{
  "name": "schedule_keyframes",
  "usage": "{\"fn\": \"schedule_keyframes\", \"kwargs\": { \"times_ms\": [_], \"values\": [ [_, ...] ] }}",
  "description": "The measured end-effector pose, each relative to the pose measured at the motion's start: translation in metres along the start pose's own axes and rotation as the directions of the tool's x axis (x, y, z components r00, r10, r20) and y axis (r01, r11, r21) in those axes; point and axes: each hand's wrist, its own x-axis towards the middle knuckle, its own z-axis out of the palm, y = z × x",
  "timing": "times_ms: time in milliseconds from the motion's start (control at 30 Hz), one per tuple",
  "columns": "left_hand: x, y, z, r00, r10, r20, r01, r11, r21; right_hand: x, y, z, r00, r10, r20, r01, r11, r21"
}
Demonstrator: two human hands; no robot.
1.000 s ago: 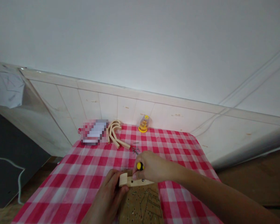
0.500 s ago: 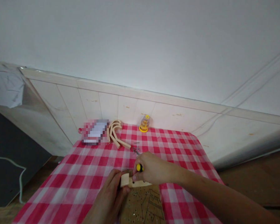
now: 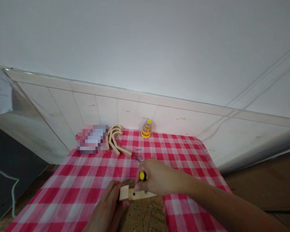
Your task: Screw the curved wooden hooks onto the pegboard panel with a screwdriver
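Note:
My left hand [image 3: 108, 201] is closed on the end of a pale wooden piece [image 3: 124, 193], with its thumb in front and its fingers behind. The piece has a raised block at that end and a flat strip with dark holes running right. My right hand [image 3: 151, 175] is closed around a screwdriver [image 3: 142, 176]; the yellow and black end of its handle shows, and a metal shaft seems to point away beyond the fingers. The right fingertips are just above the strip, and whether they touch it I cannot tell. Beneath lies a worn brown board [image 3: 141, 214] with small holes and drawn lines.
A red and white checked cloth [image 3: 183, 154] covers the table. Several screws [image 3: 137, 157] lie past my right hand. Curved wooden pieces [image 3: 116, 140] and a blurred-out object [image 3: 93, 138] are at the back left. A clear container with a yellow base [image 3: 146, 129] stands near the wall.
The view has shifted a little, so most things on the table appear slightly further left. Both hands keep their grips; the wooden piece and the right hand sit slightly lower in the picture.

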Motion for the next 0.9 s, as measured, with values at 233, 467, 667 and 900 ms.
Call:
{"fn": "schedule_keyframes", "kwargs": {
  "times_ms": [233, 467, 667, 900],
  "values": [
    [-0.002, -0.015, 0.001, 1.000, -0.004, 0.005, 0.004, 0.998, 0.058, 0.004, 0.011, 0.001, 0.998, -0.063, 0.010, 0.063, 0.997, 0.037],
    [-0.003, -0.019, 0.001, 0.999, -0.023, 0.029, 0.021, 0.997, 0.074, 0.006, 0.012, 0.001, 0.996, -0.071, 0.047, 0.069, 0.997, 0.044],
    [-0.002, -0.008, -0.002, 1.000, -0.003, -0.013, 0.004, 0.997, 0.076, 0.010, 0.014, 0.004, 0.992, -0.110, 0.059, 0.108, 0.994, 0.035],
    [-0.001, -0.006, -0.001, 0.999, 0.001, 0.037, -0.003, 0.998, 0.062, 0.010, 0.012, 0.011, 0.995, -0.058, 0.078, 0.053, 0.997, 0.063]
  ]
}}
